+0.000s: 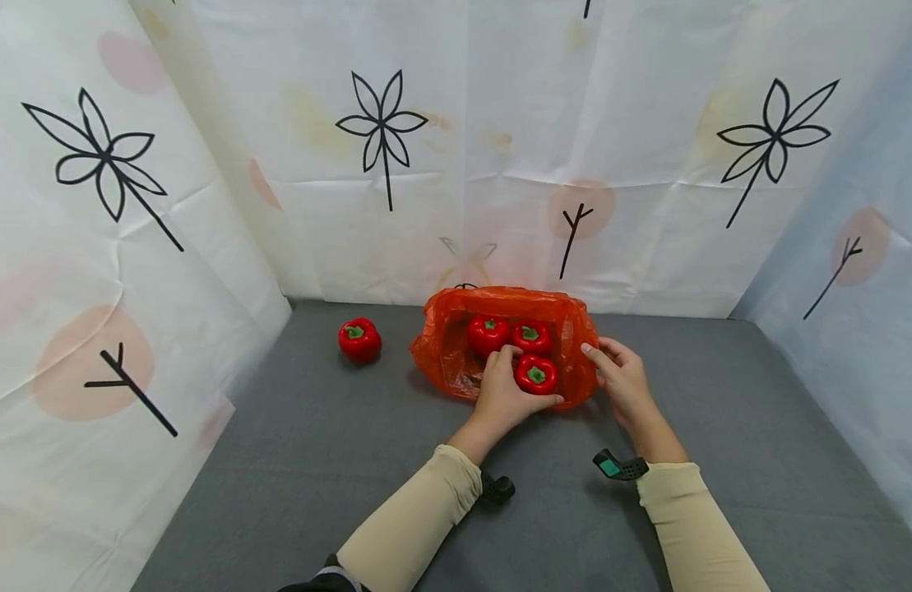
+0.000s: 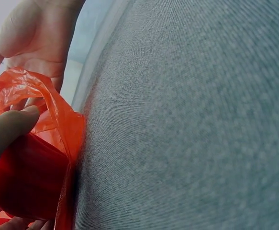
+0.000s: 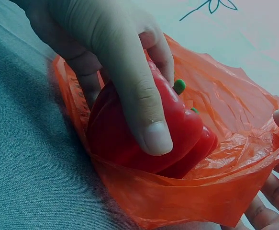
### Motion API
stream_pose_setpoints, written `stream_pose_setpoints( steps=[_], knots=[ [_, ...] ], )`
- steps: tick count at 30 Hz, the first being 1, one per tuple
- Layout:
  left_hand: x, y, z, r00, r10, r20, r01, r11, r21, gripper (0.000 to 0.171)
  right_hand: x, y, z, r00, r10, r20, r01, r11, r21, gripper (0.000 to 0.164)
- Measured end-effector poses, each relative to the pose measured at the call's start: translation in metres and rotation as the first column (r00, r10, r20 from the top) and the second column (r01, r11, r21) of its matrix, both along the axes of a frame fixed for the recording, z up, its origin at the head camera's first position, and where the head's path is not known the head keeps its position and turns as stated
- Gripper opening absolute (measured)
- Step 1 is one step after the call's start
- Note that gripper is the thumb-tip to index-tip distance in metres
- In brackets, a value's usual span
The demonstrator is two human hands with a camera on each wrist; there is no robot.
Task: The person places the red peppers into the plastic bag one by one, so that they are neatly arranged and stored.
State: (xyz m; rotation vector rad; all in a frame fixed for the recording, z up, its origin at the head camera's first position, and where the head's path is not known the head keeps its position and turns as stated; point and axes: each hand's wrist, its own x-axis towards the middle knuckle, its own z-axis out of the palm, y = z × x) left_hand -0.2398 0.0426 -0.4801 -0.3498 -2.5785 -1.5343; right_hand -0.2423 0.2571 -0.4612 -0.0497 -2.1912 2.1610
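Observation:
An orange plastic bag (image 1: 444, 362) lies with its mouth facing me, and three red bell peppers are inside it. My left hand (image 1: 503, 395) reaches into the mouth and grips the nearest bell pepper (image 1: 537, 375), its thumb across the side, as the right wrist view shows closely. Behind that one sit two more, a left bell pepper (image 1: 488, 334) and a right bell pepper (image 1: 533, 336), green stems showing. At the bag's right edge, my right hand (image 1: 627, 382) pinches the plastic between thumb and fingers. Much of the gripped pepper's underside is hidden by the bag.
Another red bell pepper (image 1: 360, 341) stands on the grey cloth-covered table (image 1: 293, 460), left of the bag. White printed fabric (image 1: 500, 148) closes off the back and both sides. A dark band with a green patch (image 1: 611, 468) is on my right wrist.

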Motion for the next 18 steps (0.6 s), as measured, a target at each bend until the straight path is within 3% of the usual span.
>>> stream_pose_setpoints(
  steps=[18],
  knots=[
    [0.01,-0.012,0.004,0.999,-0.036,-0.013,0.035,0.999,-0.008,0.082,0.002,-0.001,0.001,1.0,0.0,0.0,0.0,1.0,-0.007,0.041]
  ],
)
